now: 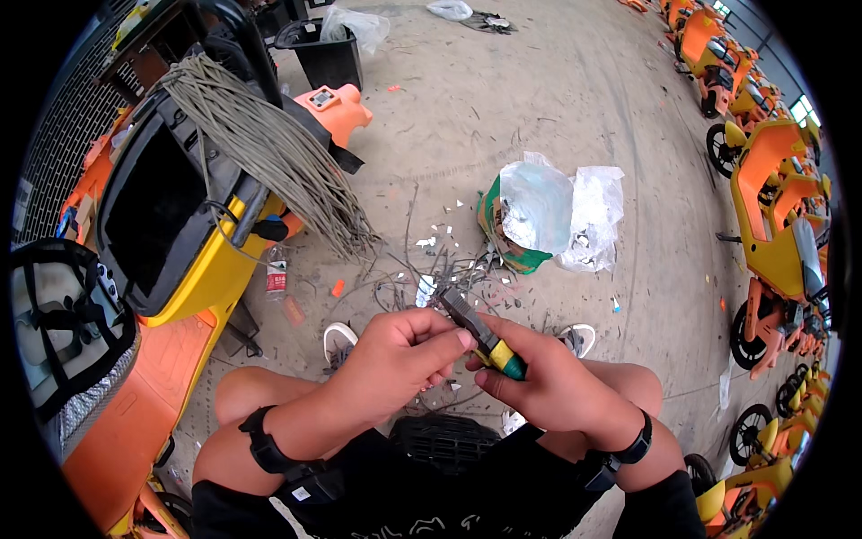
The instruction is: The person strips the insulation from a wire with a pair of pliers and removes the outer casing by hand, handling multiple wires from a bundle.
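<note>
My right hand [549, 381] is closed around a wire stripper tool [471, 323] with a dark grey head and a yellow and green grip. Beside the tool's head is my left hand [404, 350], its thumb and fingers pinched together; what they pinch is too small to tell. Just beyond the hands, cut wires [397, 286] lie loose on the concrete floor among white scraps. A long bundle of grey cables [269, 155] hangs over a yellow and orange scooter [215, 269] at the left.
An opened green and brown bag [495, 222] with a pale plastic lining stands ahead, clear plastic sheeting [596, 215] beside it. A plastic bottle [276, 273] lies near the scooter. Farther off is a black bin [326, 57]. Orange and yellow scooters [768, 202] line the right side.
</note>
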Tool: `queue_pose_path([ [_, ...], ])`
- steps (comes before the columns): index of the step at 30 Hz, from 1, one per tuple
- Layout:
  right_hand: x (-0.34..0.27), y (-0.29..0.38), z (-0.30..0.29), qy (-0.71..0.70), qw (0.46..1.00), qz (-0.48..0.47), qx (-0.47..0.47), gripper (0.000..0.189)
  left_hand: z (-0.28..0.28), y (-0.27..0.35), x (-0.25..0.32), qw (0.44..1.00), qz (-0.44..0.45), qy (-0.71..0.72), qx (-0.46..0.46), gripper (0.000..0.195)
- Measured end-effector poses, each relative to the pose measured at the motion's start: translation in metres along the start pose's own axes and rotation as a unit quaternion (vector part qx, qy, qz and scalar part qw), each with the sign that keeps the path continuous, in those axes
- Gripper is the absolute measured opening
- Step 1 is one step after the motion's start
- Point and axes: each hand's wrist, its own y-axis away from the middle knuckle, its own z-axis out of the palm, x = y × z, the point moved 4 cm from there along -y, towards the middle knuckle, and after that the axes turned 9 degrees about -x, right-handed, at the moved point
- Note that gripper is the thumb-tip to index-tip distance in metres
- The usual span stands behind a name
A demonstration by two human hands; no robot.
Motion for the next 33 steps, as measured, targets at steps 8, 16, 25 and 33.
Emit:
queue_pose_path([
  [8, 0.002, 0.001, -0.002, 0.02, 0.999, -0.018, 0.027, 0.057, -0.001, 0.0, 0.001, 0.998, -0.03, 0.037, -0.032, 0.021],
  [16, -0.005, 0.004, -0.001, 0.096, 0.99, -0.069, 0.073, 0.057, -0.001, -0.001, -0.005, 0.997, -0.036, 0.051, -0.053, 0.022],
  [25, 0.002, 0.003, 0.013, 0.135, 0.981, -0.078, 0.114, 0.062, 0.0, -0.01, -0.018, 0.99, 0.087, -0.065, 0.088, 0.01],
  [33, 0.009, 0.0, 0.011, 0.134, 0.979, -0.057, 0.145, 0.057, 0.003, -0.015, -0.003, 0.958, 0.154, -0.21, 0.122, 0.013],
])
